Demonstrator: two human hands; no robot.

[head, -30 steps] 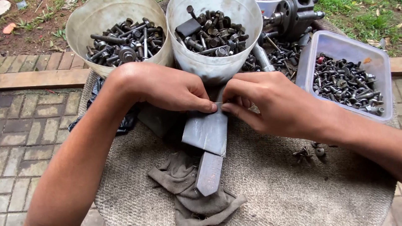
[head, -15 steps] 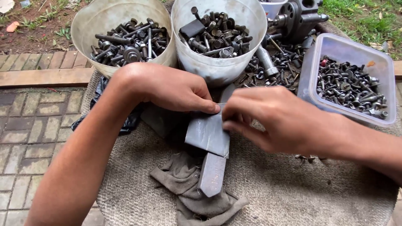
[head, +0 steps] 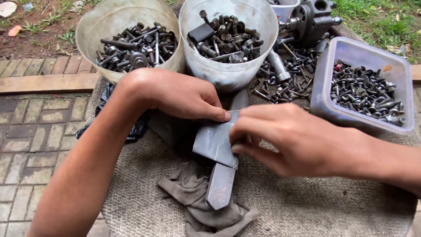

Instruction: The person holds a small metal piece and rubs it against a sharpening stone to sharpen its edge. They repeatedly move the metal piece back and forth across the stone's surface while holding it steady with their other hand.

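A long flat grey metal bar (head: 220, 186) lies on a rough woven mat, its near end resting on a dirty grey rag (head: 193, 188). A sheet of grey abrasive paper (head: 212, 140) is wrapped across the bar's middle. My left hand (head: 175, 94) presses the paper's upper left corner with its fingertips. My right hand (head: 289, 138) pinches the paper's right edge against the bar. The bar's far end pokes out above my hands, toward the buckets.
Two pale plastic buckets (head: 114, 17) (head: 228, 74) full of bolts and nuts stand at the back. A clear tub of screws (head: 324, 87) sits at the right. Loose bolts and an engine part (head: 311, 19) lie between them. Brick paving (head: 26, 145) lies to the left.
My right hand has slid lower and to the right along the paper, and the wrapped sheet now sits more tilted on the bar. My left hand stays on the upper corner.
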